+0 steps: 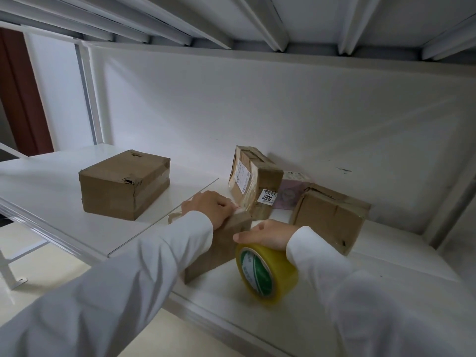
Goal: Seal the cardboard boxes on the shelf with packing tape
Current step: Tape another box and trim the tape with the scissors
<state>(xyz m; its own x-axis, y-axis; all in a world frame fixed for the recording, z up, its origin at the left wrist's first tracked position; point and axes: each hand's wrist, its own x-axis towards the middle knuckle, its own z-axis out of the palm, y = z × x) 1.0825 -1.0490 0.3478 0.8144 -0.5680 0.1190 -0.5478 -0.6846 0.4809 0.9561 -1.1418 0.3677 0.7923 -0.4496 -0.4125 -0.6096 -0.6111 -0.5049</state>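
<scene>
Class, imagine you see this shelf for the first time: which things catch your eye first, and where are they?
The yellow tape roll stands out at the front, under the right hand. Beside it, the left hand presses on a small cardboard box. A larger brown box sits apart on the left of the white shelf.

White ribbed underside of upper shelf (pixel 257 19) at 12 o'clock; reddish-brown door (pixel 23 99) at 9 o'clock; cream floor (pixel 43 269) at 8 o'clock

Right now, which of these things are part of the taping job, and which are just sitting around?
In the job:
tape roll, held by the right hand
small box under the left hand
other boxes: left, labelled, right

Just there:
pink packet
white shelf
</scene>
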